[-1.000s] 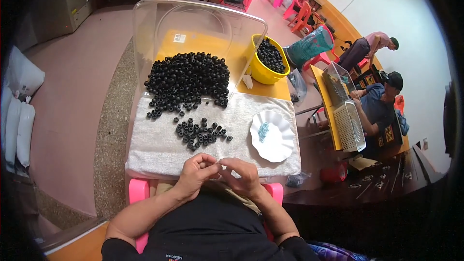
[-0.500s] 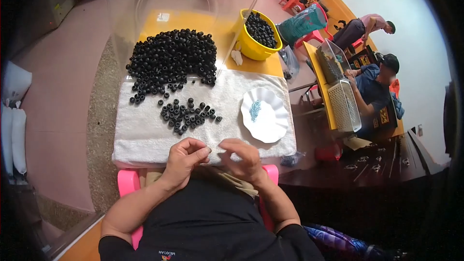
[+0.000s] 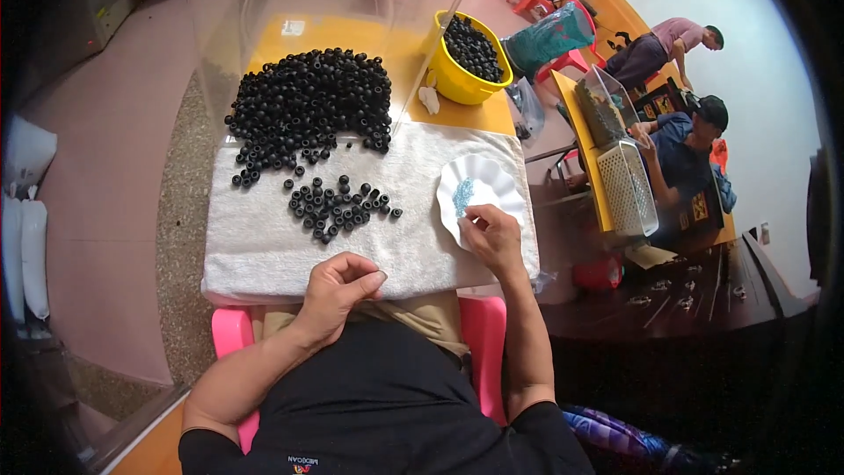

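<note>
My left hand (image 3: 338,290) is held at the near edge of the white towel (image 3: 255,251), thumb and forefinger pinched together; whatever lies between them is too small to make out. My right hand (image 3: 494,236) reaches over a white scalloped plate (image 3: 503,186), its fingertips pinched beside a little heap of tiny light-blue pieces (image 3: 462,192). I cannot see what those fingertips hold. Between the hands and the big pile, a loose group of round black beads with holes (image 3: 338,209) is spread on the towel. Behind it lies the large pile of black beads (image 3: 312,105).
The big pile spills out of a clear plastic bin (image 3: 211,53) on the yellow tabletop. A yellow tub (image 3: 462,84) of black pieces stands at the back right. Two people work at another table (image 3: 591,154) on the right. A pink chair (image 3: 483,352) surrounds me.
My right hand has moved away from my left hand, right and forward to the plate, and its fingers have closed there. My left hand has stayed nearly still, still pinched.
</note>
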The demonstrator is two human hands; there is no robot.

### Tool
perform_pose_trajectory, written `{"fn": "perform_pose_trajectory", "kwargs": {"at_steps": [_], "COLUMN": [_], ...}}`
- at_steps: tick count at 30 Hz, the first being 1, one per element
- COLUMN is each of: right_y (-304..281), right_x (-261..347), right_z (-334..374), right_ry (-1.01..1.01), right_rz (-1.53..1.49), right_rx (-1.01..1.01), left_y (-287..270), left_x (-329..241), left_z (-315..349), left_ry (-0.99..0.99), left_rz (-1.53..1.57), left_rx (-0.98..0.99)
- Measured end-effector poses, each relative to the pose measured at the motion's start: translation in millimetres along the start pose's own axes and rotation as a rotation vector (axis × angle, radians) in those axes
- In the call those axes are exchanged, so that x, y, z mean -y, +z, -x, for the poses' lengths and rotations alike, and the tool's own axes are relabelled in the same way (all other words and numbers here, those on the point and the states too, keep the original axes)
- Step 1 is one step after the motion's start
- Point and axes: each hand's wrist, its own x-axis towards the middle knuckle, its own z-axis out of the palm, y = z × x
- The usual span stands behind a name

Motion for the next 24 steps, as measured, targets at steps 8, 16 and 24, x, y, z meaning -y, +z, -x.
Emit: {"fn": "perform_pose_trajectory", "kwargs": {"at_steps": [8,16,24], "right_y": [6.5,-10.1,-17.8], "right_x": [-3.3,12.7,16.0], "right_z": [-6.6,-3.9,-4.4], "right_ry": [-0.028,-0.001,-0.052], "right_rz": [0.086,0.184,0.266], "right_rx": [-0.046,0.03,0.159], "left_y": [0.0,1.4,-0.1], "left_x": [-0.9,-3.1,-1.2], "left_z": [-0.4,0.6,-0.7], "left_ry": [0.002,0.003,0.003], "left_rz": [-0.006,-0.021,-0.017], "left_rx": [-0.001,0.0,-0.013]}}
